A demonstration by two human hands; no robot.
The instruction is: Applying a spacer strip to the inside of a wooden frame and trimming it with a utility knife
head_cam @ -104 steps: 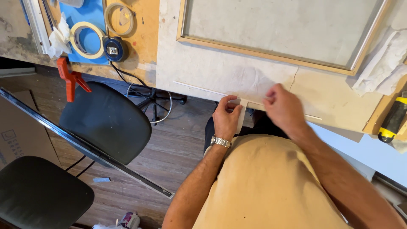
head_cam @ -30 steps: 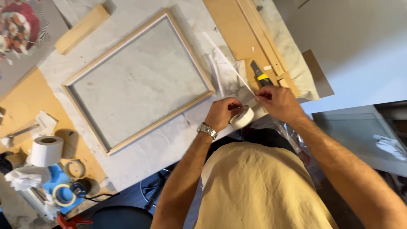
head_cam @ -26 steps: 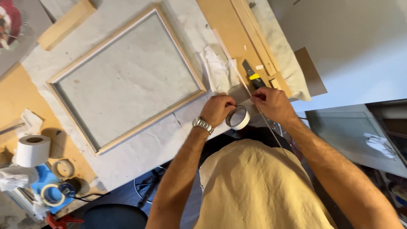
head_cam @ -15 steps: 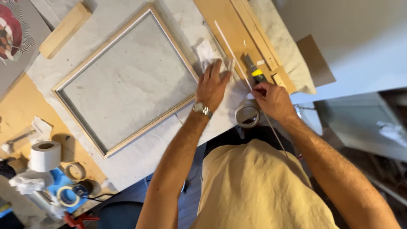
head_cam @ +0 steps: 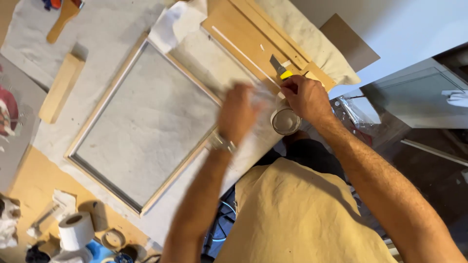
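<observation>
My right hand (head_cam: 306, 99) closes its fingers on the yellow end of a utility knife (head_cam: 280, 68) that lies on light wooden boards (head_cam: 246, 30). A roll of tape (head_cam: 285, 122) sits just under that hand at the table's near edge. My left hand (head_cam: 239, 111) is blurred in motion over the grey cloth (head_cam: 204, 63), beside the right corner of a large wooden frame (head_cam: 105, 100). A faint clear streak runs between the two hands. Whether the left hand holds anything is not visible.
A thin white strip (head_cam: 239, 48) lies on the boards. Crumpled white paper (head_cam: 178, 22) sits at the frame's top corner and a wood block (head_cam: 61, 87) to its left. A paper towel roll (head_cam: 75, 230) and small tape rolls (head_cam: 113, 238) lie bottom left. Brown cardboard (head_cam: 348, 41) juts out at the right.
My left hand has come off the cloth near the boards and swung down-left toward the frame. My right hand has closed on the knife's yellow end. The camera view has shifted.
</observation>
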